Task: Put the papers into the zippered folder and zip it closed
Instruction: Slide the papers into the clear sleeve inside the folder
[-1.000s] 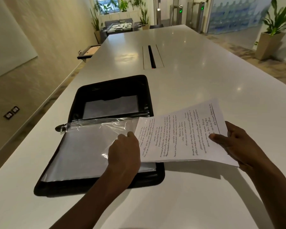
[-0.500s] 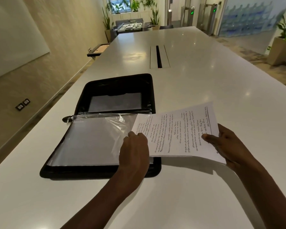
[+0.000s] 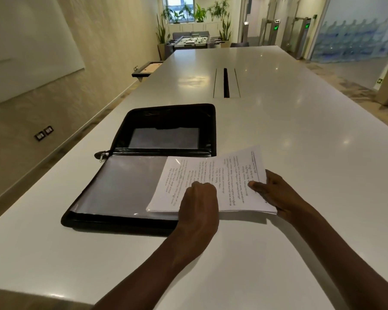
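A black zippered folder (image 3: 166, 117) lies open on the white table (image 3: 289, 130). Its near half is covered by a clear plastic sleeve (image 3: 126, 184). A stack of printed papers (image 3: 229, 173) lies flat across the folder's right edge, with its left part inside the sleeve and its right part sticking out over the table. My left hand (image 3: 198, 204) is curled over the sleeve's open right edge, on top of the papers. My right hand (image 3: 276, 193) grips the stack's right end, thumb on top. The zipper pull (image 3: 102, 155) hangs at the folder's left spine.
A cable slot (image 3: 226, 82) runs along the table's middle beyond the folder. The table's left edge drops to the floor beside a wall. A foosball table (image 3: 193, 41) and potted plants stand at the far end.
The papers have slid left, further under the plastic sleeve. The sleeve, lifted before, now lies flatter. Both hands moved left with the stack.
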Motion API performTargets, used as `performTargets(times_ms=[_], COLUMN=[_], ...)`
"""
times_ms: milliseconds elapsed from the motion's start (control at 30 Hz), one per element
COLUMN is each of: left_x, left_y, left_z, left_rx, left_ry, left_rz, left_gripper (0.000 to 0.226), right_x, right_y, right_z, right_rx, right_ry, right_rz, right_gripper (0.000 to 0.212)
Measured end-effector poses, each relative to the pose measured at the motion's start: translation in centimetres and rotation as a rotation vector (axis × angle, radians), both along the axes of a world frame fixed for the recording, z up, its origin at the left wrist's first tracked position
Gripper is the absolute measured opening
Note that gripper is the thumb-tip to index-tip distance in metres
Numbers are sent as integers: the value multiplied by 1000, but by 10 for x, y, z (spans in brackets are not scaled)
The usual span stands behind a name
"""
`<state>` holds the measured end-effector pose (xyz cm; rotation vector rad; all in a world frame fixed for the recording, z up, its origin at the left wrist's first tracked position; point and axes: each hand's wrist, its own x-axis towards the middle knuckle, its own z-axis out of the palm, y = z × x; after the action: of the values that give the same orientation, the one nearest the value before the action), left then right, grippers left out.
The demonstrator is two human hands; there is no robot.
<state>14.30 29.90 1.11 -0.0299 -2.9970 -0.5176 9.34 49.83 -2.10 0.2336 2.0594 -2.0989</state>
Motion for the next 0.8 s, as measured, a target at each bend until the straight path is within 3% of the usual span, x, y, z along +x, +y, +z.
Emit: performTargets(times_ms=[200,300,400,567,800], left_x=[0,2,2,0,-5], left_y=[-1,-2,-5,-4,-2], left_z=[-1,3,4,6,8], left_rx=[-2,-8,2,30,-50], left_ry=[-41,-23,8,24,8], left_rz=[-4,-18,-41,-61,-63], left_gripper=[24,19,16,15,29], right_x=[-9,-12,-11,-14,-22], right_y=[-36,-45,-35,-27,-66], right_z=[-2,0,3,2,-1], right_rx=[75,72,58,121,113], right_ry=[-43,-112,-191,-136,-117], right_rz=[77,122,53,-134,-109], right_gripper=[38,28,19,12,6])
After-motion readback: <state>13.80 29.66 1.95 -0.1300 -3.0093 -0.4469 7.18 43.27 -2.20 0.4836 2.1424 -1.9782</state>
